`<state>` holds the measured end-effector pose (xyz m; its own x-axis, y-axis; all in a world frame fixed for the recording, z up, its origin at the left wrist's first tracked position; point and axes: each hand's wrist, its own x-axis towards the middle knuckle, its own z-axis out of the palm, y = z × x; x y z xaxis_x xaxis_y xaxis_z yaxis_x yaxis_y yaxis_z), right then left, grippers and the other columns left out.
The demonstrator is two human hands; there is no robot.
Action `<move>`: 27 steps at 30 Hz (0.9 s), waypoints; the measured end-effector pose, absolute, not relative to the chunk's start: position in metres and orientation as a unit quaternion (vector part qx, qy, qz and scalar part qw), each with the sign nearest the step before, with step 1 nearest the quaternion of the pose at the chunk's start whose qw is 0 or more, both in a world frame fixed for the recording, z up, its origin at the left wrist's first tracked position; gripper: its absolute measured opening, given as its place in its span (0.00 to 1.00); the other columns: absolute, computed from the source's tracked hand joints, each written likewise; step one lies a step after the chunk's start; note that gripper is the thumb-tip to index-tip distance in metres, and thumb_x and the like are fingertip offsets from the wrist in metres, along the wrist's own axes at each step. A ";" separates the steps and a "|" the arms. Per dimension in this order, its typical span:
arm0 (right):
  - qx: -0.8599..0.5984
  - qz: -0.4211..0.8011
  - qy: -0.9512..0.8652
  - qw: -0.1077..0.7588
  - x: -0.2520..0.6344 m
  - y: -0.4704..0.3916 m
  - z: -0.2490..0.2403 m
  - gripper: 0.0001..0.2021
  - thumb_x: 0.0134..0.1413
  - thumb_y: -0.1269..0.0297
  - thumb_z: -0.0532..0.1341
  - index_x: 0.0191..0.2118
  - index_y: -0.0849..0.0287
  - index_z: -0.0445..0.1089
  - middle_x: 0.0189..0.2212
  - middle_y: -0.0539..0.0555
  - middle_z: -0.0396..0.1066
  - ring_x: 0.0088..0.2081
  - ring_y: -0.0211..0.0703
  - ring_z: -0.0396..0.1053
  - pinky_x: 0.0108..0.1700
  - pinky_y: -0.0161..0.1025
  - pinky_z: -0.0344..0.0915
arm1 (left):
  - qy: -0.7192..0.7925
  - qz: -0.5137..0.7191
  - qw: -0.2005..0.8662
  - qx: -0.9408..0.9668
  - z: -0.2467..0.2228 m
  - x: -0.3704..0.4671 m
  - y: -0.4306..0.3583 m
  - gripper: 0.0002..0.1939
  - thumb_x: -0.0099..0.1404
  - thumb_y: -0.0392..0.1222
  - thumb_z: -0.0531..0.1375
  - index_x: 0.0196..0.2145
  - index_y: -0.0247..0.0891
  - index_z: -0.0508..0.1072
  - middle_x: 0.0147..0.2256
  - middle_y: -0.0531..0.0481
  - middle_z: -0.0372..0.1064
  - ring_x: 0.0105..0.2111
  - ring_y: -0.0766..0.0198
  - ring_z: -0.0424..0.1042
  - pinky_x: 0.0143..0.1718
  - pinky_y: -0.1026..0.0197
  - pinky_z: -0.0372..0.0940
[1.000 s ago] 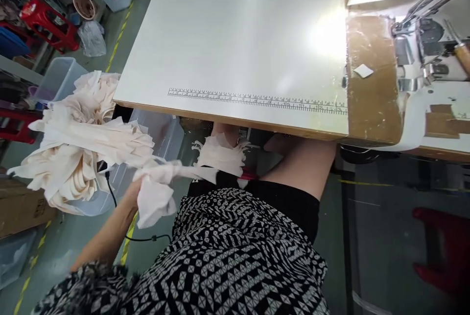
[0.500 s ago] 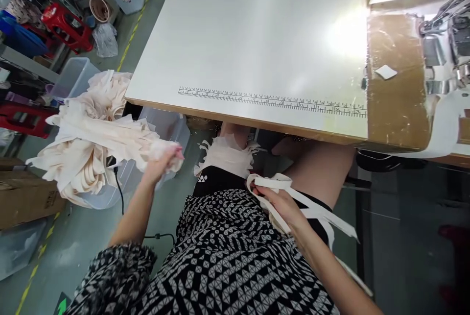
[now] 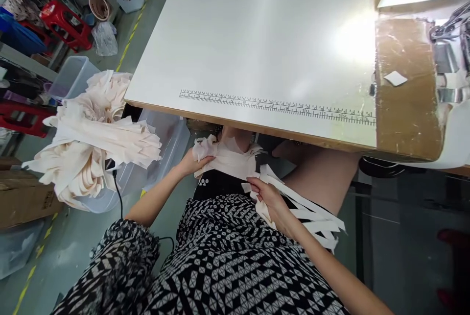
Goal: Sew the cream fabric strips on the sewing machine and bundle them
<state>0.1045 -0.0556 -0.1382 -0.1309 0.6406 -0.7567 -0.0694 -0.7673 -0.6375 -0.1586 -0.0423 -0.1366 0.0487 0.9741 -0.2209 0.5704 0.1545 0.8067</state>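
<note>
My left hand (image 3: pixel 195 162) is closed on the left end of some cream fabric strips (image 3: pixel 235 160) lying over my lap, just below the table edge. My right hand (image 3: pixel 267 194) is pinched on white fabric strips (image 3: pixel 306 202). Their long ends trail over my right thigh, and a short end sticks out left of the fingertips. Part of the strips under the right palm is hidden. Left of my left arm, a big heap of cream fabric strips (image 3: pixel 106 133) hangs over a clear plastic bin (image 3: pixel 167 133).
In front stands a white table (image 3: pixel 257 36) with a printed ruler scale (image 3: pixel 279 105) along its near edge. Brown tape covers a panel (image 3: pixel 407 114) at right, beside metal machine parts (image 3: pixel 450 70). A black cable (image 3: pixel 119 192) hangs by the bin. A red stool (image 3: pixel 66 26) stands far left.
My left hand has moved right, from beside the bin heap to the strips on my lap. The loop at my right hand has dropped, and its strips now fan across the thigh.
</note>
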 end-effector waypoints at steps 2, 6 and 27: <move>-0.607 0.704 -0.236 0.282 0.108 -0.053 -0.127 0.23 0.38 0.51 0.69 0.16 0.55 0.53 0.13 0.42 0.50 0.15 0.28 0.44 0.16 0.32 0.41 | 0.645 0.253 0.390 0.606 -0.134 -0.157 -0.043 0.15 0.63 0.48 0.64 0.43 0.37 0.73 0.44 0.43 0.73 0.48 0.52 0.73 0.55 0.51 0.65; -0.599 0.663 -0.250 0.374 0.114 -0.036 -0.107 0.21 0.38 0.55 0.69 0.18 0.56 0.55 0.14 0.42 0.53 0.16 0.27 0.46 0.15 0.30 0.44 | 0.641 0.255 0.384 0.614 -0.133 -0.148 -0.037 0.12 0.66 0.49 0.60 0.40 0.37 0.73 0.39 0.45 0.73 0.45 0.54 0.72 0.53 0.53 0.65; -0.535 0.787 -0.159 0.263 0.071 -0.041 -0.115 0.14 0.36 0.60 0.71 0.31 0.63 0.77 0.20 0.50 0.71 0.14 0.26 0.50 0.12 0.29 0.45 | 0.671 0.244 0.342 0.611 -0.127 -0.137 -0.021 0.20 0.58 0.56 0.65 0.39 0.39 0.72 0.45 0.41 0.72 0.51 0.49 0.70 0.53 0.50 0.64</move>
<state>0.0709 -0.0410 -0.1148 -0.2905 0.5838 -0.7582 -0.2435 -0.8114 -0.5314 -0.1373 -0.0206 -0.1268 -0.0185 0.9868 -0.1607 0.6532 0.1337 0.7453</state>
